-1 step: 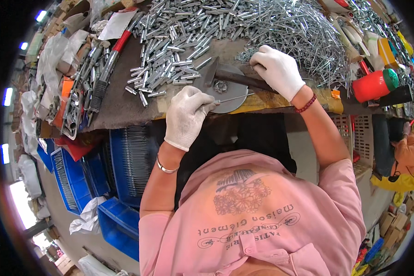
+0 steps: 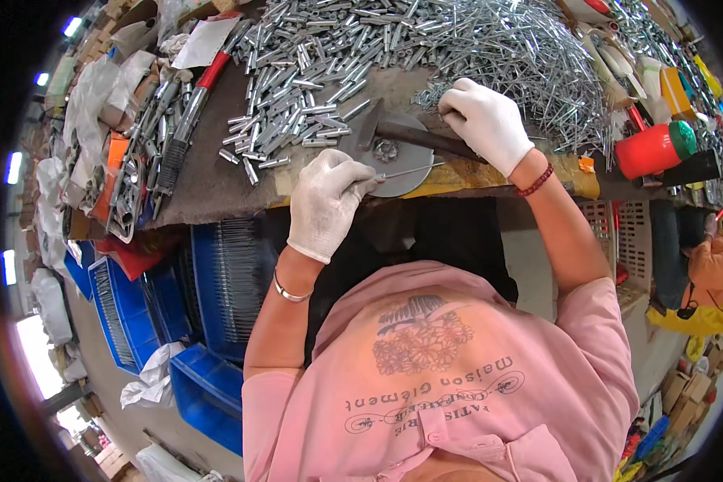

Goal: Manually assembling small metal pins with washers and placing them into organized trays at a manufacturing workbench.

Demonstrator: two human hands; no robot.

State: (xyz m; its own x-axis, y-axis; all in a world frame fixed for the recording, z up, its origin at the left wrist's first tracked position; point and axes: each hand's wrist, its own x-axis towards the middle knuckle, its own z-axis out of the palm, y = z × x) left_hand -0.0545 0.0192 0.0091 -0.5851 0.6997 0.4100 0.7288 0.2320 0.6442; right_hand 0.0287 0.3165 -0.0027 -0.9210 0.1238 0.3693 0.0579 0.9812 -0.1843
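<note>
White-gloved left hand (image 2: 327, 205): fingertips pinched on metal rod (image 2: 412, 170), which points right from it, over grey disc (image 2: 400, 186) | right hand (image 2: 490, 124): fingers curled, cannot tell whether holding anything; hammer (image 2: 430, 139) left of it, pins (image 2: 530, 64) beyond it

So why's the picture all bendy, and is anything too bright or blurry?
Head view: the fisheye lens bends the table and leaves black corners; head view, far left: a low patch glares almost pure white; head view, middle: the left hand and right hand show no obvious blur.
</note>
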